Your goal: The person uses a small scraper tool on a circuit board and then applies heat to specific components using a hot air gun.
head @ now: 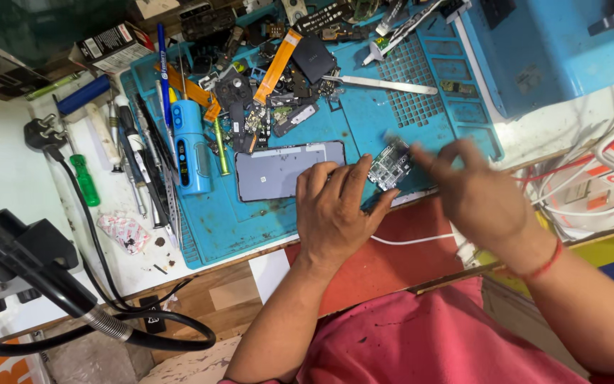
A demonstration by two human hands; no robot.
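A blue silicone repair mat (pixel 364 117) is spread over the worktop (pixel 8 163); its moulded tray compartments along the far and right edges are partly seen. In the far section, loose phone parts are heaped: an orange flex strip (pixel 277 64), a dark square cover (pixel 313 58), small black brackets and bits of board, too jumbled to be told apart. The right-hand grid compartments look mostly bare, w/ one small dark part in an upper cell. A pair of metal tweezers (pixel 381 85) is laid across the mat just above the grid.

A small circuit board (pixel 389 168) is held at the mat's near edge, between the two hands. It is touched on its left side by the fingertips of the left hand (pixel 335 213), which is laid flat, fingers spread, not closed round anything. The right hand (pixel 481 195) is blurred; its fingers are pointed toward the board's right edge, approx. touching it, but whether anything is pinched cannot be told.

A grey phone panel (pixel 278 171) is laid flat on the mat, just left of the board, its right end partly covered by the left-hand fingers. Further left, a blue cylindrical tool (pixel 192 146) w/ a dark display is seen, then a row of screwdrivers & pens, incl. a green-handled screwdriver (pixel 84 179). A black plug (pixel 42 134) and cable are seen at the left.
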